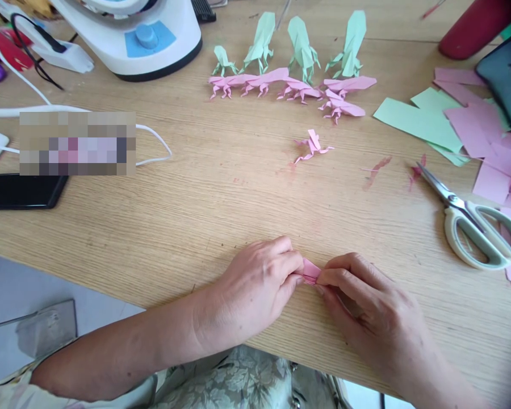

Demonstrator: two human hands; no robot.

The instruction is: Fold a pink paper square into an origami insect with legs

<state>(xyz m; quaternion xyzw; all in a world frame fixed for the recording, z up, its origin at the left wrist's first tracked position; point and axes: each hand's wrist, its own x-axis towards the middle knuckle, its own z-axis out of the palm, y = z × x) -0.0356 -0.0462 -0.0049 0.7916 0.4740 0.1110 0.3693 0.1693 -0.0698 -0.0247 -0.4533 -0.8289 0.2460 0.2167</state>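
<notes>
You have the pink paper piece in work at the near edge of the bench: your left hand pinches its left end between thumb and fingers, and your right hand pinches its right end, so both are closed on the same little strip, almost fingertip to fingertip. It shows layered creases, so some folding looks done on it, but it has no legs or body shape that you can see, and most of its shaping is, by my judgement, left to do. Beyond it, one small pink figure stands alone with its limbs spread, seemingly complete or nearly so. Farther back, your green folded figures, four of them, stand behind a cluster of pink folded figures, and all look finished. To your right, flat pink sheets and flat green sheets lie unfolded, and the scissors rest beside them, untouched, with the handles partly over pink paper.
</notes>
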